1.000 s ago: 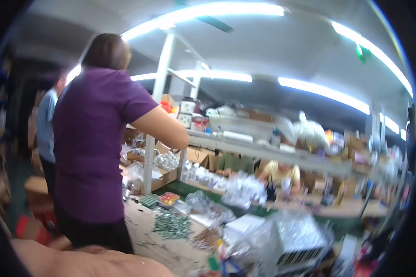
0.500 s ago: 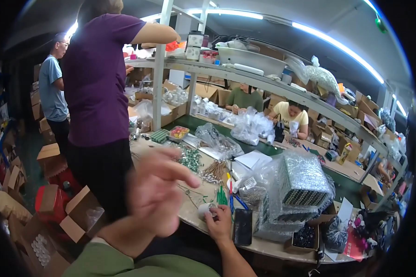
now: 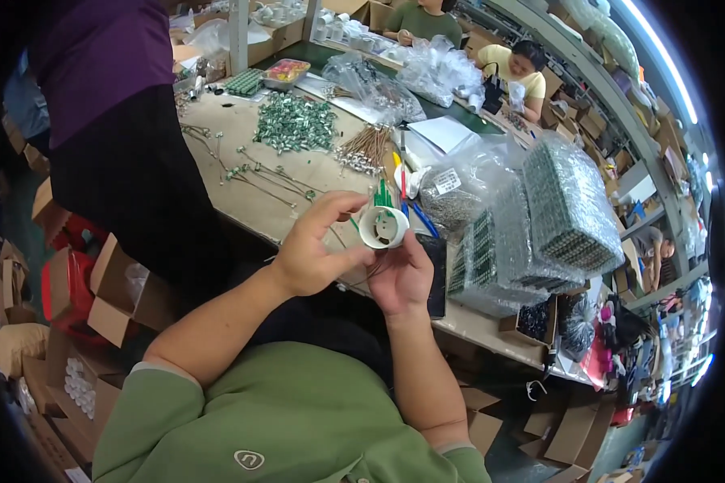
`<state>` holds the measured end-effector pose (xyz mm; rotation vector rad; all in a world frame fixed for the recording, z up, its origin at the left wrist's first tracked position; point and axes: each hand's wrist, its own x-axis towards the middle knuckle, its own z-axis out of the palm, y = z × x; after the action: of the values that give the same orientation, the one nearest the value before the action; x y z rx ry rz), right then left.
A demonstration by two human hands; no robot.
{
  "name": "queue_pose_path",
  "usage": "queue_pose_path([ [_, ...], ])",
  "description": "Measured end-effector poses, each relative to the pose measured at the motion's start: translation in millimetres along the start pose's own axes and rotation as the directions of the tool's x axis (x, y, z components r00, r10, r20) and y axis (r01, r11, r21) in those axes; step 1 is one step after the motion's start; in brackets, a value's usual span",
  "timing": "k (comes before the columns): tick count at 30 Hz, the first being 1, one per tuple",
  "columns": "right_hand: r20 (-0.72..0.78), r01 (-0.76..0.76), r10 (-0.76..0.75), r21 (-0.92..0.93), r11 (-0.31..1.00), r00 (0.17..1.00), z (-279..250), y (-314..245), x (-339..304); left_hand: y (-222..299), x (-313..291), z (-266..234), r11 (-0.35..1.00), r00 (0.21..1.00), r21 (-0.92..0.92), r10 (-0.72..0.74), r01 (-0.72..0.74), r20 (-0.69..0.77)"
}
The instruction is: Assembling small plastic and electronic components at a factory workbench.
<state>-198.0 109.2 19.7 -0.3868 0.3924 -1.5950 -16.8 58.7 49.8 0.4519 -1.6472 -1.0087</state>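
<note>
In front of my chest I hold a small round white plastic cup-shaped housing [image 3: 370, 228], its open side facing up toward me. Some small parts show inside it, too small to name. My right hand [image 3: 403, 280] is closed on it from below and the right, the thumb along its side. From the left, my left hand [image 3: 312, 248] curves about it, thumb at the lower edge and fingertips near the top. Thin wires appear to hang beneath the housing. Just beyond it lie thin green sticks [image 3: 383, 193]. A heap of small green circuit boards [image 3: 296, 122] lies farther left on the worktable.
Wired boards [image 3: 274, 175] and a brown wire bundle [image 3: 366, 148] lie on the table [image 3: 217, 189]. Bubble-wrapped board stacks [image 3: 568, 205] stand right, beside a dark flat object [image 3: 437, 278]. A person in purple [image 3: 109, 68] stands close left; two others sit across. Open cartons [image 3: 129, 290] crowd the floor.
My left hand has come from its blurred raised position down to the white housing. My right hand has lifted the housing from the table edge. The view has tilted downward.
</note>
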Motion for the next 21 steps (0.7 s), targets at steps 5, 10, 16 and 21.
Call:
queue_pose_path([
  [5, -0.031, -0.045, 0.049, 0.116, 0.992, 0.998, -2.5, 5.8, -1.5, 5.8, 1.3, 5.3, 0.992, 0.994, 0.09, 0.088, -0.094, 0.067],
  [10, -0.003, -0.051, 0.052, 0.111, 0.993, 0.999, -7.9, 9.0, 3.8, 5.6, 9.0, -2.8, 0.967, 0.983, 0.191, 0.147, -0.166, 0.112],
  [16, -0.062, -0.043, 0.044, 0.015, 0.999, 0.997, -0.8, 14.5, 4.0, 4.6, 27.2, -17.4, 0.819, 0.944, 0.494, 0.164, -0.291, 0.285],
  [21, -0.181, -0.045, 0.022, -0.125, 0.991, 0.983, 5.7, 16.8, -1.2, -1.6, 42.1, -24.7, 0.571, 0.87, 0.681, 0.129, -0.458, 0.476],
])
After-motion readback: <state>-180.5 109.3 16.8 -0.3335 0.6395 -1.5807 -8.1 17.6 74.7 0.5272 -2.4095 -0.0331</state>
